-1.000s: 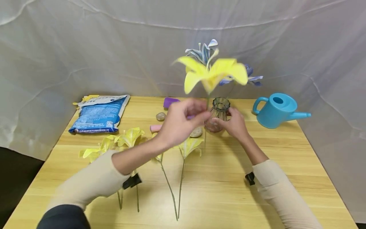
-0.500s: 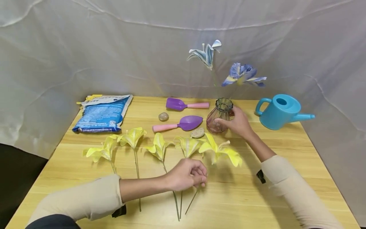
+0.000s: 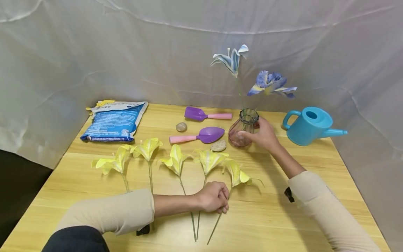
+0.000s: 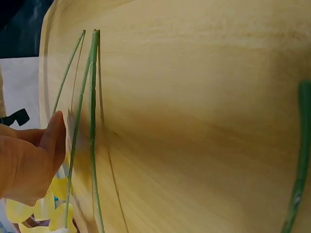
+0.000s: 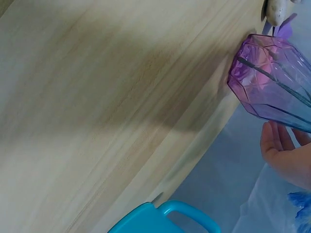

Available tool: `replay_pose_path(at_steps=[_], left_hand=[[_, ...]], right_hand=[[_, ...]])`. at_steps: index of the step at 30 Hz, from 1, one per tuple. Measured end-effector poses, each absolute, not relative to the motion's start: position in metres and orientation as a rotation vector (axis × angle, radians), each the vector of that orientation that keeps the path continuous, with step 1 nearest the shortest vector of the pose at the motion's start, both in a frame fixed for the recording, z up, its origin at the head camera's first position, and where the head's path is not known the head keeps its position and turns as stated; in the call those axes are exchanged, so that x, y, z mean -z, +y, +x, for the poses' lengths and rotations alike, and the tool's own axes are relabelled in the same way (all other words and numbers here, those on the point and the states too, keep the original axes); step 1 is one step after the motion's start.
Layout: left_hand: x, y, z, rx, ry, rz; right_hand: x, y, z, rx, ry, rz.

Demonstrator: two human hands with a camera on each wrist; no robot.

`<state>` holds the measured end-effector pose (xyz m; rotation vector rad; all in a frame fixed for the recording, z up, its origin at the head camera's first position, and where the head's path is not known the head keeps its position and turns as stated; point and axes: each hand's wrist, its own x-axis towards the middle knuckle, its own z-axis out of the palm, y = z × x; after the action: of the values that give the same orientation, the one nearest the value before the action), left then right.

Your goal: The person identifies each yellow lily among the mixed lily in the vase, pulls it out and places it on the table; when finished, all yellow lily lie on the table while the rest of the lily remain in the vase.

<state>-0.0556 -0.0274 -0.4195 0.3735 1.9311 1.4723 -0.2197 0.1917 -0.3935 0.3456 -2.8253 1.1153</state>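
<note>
My left hand [image 3: 214,197] pinches the green stem of a yellow lily [image 3: 235,175], which lies at the right end of a row of several yellow lilies on the table [image 3: 267,220]. In the left wrist view the thumb and fingers [image 4: 48,141] meet on that stem, beside two other stems [image 4: 93,107]. My right hand [image 3: 263,136] holds a faceted glass vase [image 3: 237,132], upright, pink below and grey-green at the neck. A pale blue lily [image 3: 233,63] and a blue-purple iris [image 3: 269,82] stand in the vase.
A blue watering can [image 3: 306,129] stands right of the vase. Left of it lie a purple scoop [image 3: 195,113], a purple trowel [image 3: 209,134] and two stones, one a pale stone [image 3: 218,145]. A blue-and-white bag [image 3: 111,122] sits at the back left, before a grey curtain [image 3: 151,56].
My left hand has come down from beside the vase with the yellow lily and laid it at the right of the row. The right hand stays on the vase.
</note>
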Motion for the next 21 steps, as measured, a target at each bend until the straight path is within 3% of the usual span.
replay_pose_path(at_steps=[11,18,21], left_hand=[[0.412,-0.032,-0.059,-1.308,2.126,0.494],[0.389,-0.051,-0.066,-1.109,2.459,0.934],[0.372,-0.071,-0.075,-1.133,2.564,1.008]], right_hand=[[0.385,0.190,-0.223,-0.994,-2.914,0.361],[0.379,0.194,-0.218,-0.920,-2.977,0.395],[0.377,0.204,-0.210,-0.846,-3.019,0.389]])
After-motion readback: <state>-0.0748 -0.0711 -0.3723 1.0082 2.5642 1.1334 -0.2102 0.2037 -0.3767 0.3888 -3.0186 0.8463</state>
